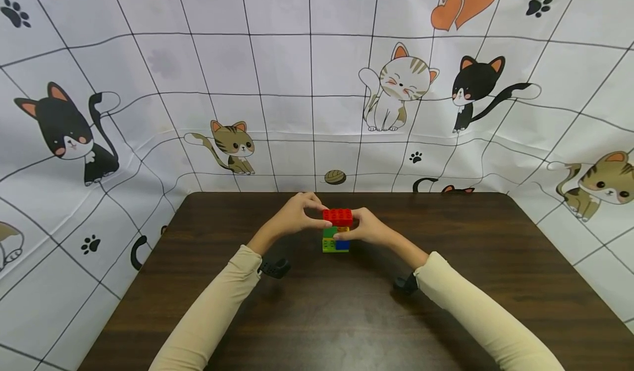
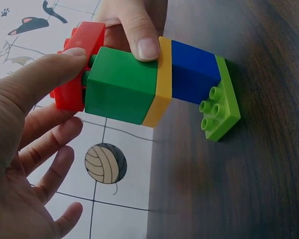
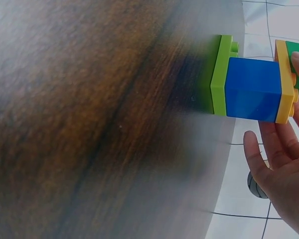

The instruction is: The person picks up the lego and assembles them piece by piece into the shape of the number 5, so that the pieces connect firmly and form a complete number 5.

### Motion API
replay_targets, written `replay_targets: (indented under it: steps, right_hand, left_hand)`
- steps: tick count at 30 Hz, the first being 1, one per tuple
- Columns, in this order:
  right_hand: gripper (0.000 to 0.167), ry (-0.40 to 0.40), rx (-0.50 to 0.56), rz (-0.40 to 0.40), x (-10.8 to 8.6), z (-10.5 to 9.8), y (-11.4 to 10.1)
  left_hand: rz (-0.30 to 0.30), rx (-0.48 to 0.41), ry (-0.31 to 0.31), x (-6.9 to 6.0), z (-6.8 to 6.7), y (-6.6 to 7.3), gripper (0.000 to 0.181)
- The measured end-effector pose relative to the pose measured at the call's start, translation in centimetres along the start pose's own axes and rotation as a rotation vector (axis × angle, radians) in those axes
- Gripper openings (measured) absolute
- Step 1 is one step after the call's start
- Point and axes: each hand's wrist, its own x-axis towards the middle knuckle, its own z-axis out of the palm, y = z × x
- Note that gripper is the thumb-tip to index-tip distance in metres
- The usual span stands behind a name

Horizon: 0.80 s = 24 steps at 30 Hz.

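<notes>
A stack of toy building bricks stands upright on the table: a lime green plate at the bottom, a blue brick, a thin yellow plate and a green brick. Above it is a red brick; in the left wrist view green studs show in the narrow gap beneath it. My left hand pinches the red brick, thumb on its near side. The right hand holds the stack at the green brick, its thumb across the front and fingers behind.
The dark brown table extends around the stack. Behind it hangs a white sheet with grid lines and printed cats. Black wrist devices sit below the sleeve cuffs.
</notes>
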Motion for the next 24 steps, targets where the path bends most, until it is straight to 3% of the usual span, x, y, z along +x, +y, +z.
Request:
replay_targets:
  steps: [15,24]
  right_hand:
    - [0.041,-0.006,0.001,0.003,0.19,0.17,0.29]
    - [0.04,-0.002,-0.008,-0.008,0.09,0.08,0.08]
  left_hand:
    - [0.043,0.007,0.018,-0.05,0.26,-0.12,0.037]
    - [0.034,0.023,0.028,-0.18,0.24,0.06,0.038]
